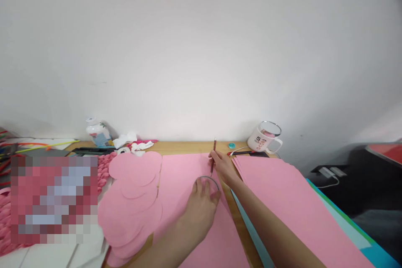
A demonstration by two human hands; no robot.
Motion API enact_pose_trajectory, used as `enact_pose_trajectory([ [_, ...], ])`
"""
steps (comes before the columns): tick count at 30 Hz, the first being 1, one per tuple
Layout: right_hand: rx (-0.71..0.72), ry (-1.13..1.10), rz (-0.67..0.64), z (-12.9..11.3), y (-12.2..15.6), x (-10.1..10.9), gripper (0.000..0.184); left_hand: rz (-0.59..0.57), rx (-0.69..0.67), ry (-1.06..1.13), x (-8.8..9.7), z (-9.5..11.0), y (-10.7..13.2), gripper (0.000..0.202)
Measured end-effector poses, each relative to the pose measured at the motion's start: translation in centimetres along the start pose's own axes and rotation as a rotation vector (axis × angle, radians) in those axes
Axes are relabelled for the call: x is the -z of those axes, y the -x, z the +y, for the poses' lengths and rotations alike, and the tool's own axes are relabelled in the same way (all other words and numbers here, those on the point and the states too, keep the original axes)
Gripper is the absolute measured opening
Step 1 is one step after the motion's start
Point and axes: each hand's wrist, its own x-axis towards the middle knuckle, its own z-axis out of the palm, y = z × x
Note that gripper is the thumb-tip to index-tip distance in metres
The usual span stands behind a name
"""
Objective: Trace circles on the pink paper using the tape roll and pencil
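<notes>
My left hand (pixel 202 203) rests on a grey-rimmed round piece (pixel 214 181), its fingertips spread and pressing it against a pink paper sheet (pixel 176 184). Most of that round piece is under my fingers, and pink shows inside its rim. A dark red pencil-like stick (pixel 214 146), pen or pencil I cannot tell, stands nearly upright in the pinched fingers of my right hand (pixel 221 165). Its lower tip is at the rim's upper edge. To the left lies an overlapping pile of pink paper cutouts with rounded edges (pixel 132 217).
A stack of pink sheets (pixel 282 201) lies right of my right forearm. Along the wall stand a white mug (pixel 259 139), a small teal cap (pixel 231 145), crumpled tissue (pixel 124 139) and a white bottle (pixel 99 132). Chunky pink knitting (pixel 105 171) sits at left, partly pixelated.
</notes>
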Motion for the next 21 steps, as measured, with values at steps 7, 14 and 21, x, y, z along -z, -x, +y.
enact_pose_trajectory([
  [7,0.028,-0.017,0.009,-2.6,1.4,0.2,0.029,0.038,-0.032,0.033,0.1,-0.4,0.1,0.045],
  [14,0.12,-0.059,-0.042,-1.9,0.9,-0.9,0.028,-0.004,-0.054,-0.015,0.8,-0.7,-0.2,0.04],
  [21,0.171,0.009,-0.147,-2.3,1.0,-1.7,0.022,0.019,-0.082,0.011,0.9,-0.9,-0.5,0.044],
])
